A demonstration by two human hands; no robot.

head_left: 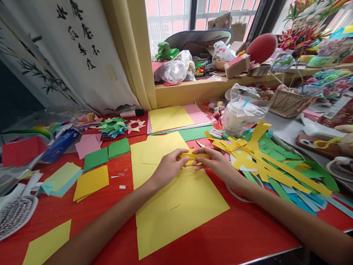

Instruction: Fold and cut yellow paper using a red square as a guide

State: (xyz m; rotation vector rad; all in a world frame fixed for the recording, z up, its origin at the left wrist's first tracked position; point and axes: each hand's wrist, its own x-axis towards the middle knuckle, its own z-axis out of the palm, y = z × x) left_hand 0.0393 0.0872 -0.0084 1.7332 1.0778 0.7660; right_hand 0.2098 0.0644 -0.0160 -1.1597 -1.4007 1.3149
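Between both hands is a small folded piece of yellow paper (190, 158). My left hand (173, 163) grips its left end with thumb and fingers, and my right hand (212, 162) pinches its right end. They hold it above a large yellow sheet (179, 217) lying on the red table (116, 235). Just beyond my right hand, the tip of a pair of scissors (200, 143) shows; the rest is hidden. Left of the sheet lie a stack of orange-yellow paper squares (91, 182) and green paper squares (119, 148).
Yellow, green and blue paper scraps (264, 160) are heaped at the right. Folded paper rings (115, 127) and a black-capped marker (132, 113) lie at the back left. A stack of coloured sheets (170, 119) sits below the cluttered windowsill (186, 91). A blue tube-like packet (59, 144) is at far left.
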